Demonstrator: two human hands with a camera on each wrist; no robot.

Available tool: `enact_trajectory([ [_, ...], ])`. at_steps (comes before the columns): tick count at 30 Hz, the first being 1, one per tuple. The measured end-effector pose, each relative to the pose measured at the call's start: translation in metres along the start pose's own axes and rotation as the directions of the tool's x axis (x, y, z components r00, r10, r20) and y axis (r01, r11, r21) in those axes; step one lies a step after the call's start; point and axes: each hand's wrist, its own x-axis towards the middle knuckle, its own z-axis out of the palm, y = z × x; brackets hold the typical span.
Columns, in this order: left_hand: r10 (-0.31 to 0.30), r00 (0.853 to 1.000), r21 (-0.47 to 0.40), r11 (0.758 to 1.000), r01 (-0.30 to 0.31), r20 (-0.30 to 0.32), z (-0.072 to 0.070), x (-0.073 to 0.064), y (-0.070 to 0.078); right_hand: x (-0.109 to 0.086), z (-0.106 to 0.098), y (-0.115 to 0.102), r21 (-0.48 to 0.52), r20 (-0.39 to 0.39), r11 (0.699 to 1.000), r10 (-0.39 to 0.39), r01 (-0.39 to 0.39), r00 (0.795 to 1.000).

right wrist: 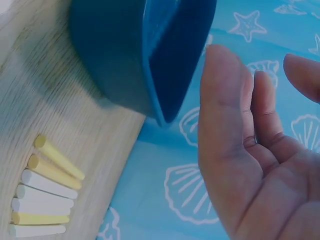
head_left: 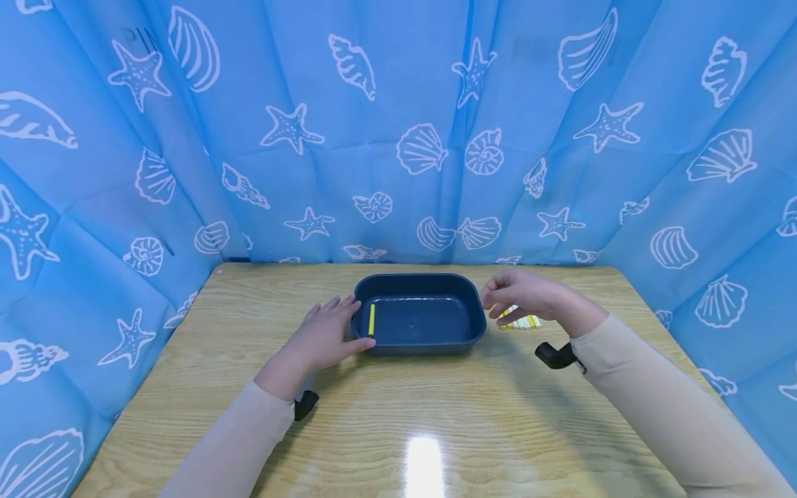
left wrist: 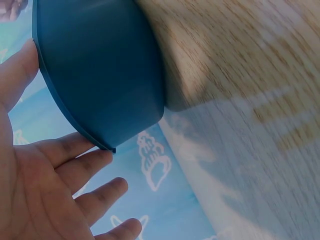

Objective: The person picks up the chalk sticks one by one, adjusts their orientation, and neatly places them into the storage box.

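A dark blue rectangular basin (head_left: 423, 344) stands on the wooden table. One yellow chalk stick (head_left: 371, 320) lies inside it, along the left end. My left hand (head_left: 324, 335) is spread at the basin's left end; in the left wrist view its thumb and some fingertips touch the rim, the other fingers reaching past it. Beside the basin's right end hovers my right hand (head_left: 523, 294), its fingers loosely bent and nothing visible between them. Below that hand, several white and yellow chalk sticks (right wrist: 47, 192) lie side by side in a row on the table.
A blue curtain (head_left: 386, 124) with white shells and starfish hangs behind and beside the table (head_left: 373, 429). Each wrist wears a black camera mount. Light glares off the table's front part.
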Motion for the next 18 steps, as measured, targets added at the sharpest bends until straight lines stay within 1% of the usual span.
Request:
enact_trajectory([
  [6,0.001,1.0,0.006,1.0,-0.001,0.001,0.0,0.001,-0.001,-0.006,-0.009,0.012,0.021,-0.016,1.0,-0.019,0.02,1.0],
  [11,0.002,1.0,0.008,1.0,-0.002,0.003,0.0,0.001,-0.002,-0.01,-0.015,0.027,0.009,-0.021,1.0,-0.028,0.029,0.999],
  [18,-0.001,1.0,-0.002,1.0,0.001,0.007,0.001,0.002,-0.003,-0.015,-0.021,0.048,-0.016,-0.072,0.999,-0.029,0.028,0.997],
])
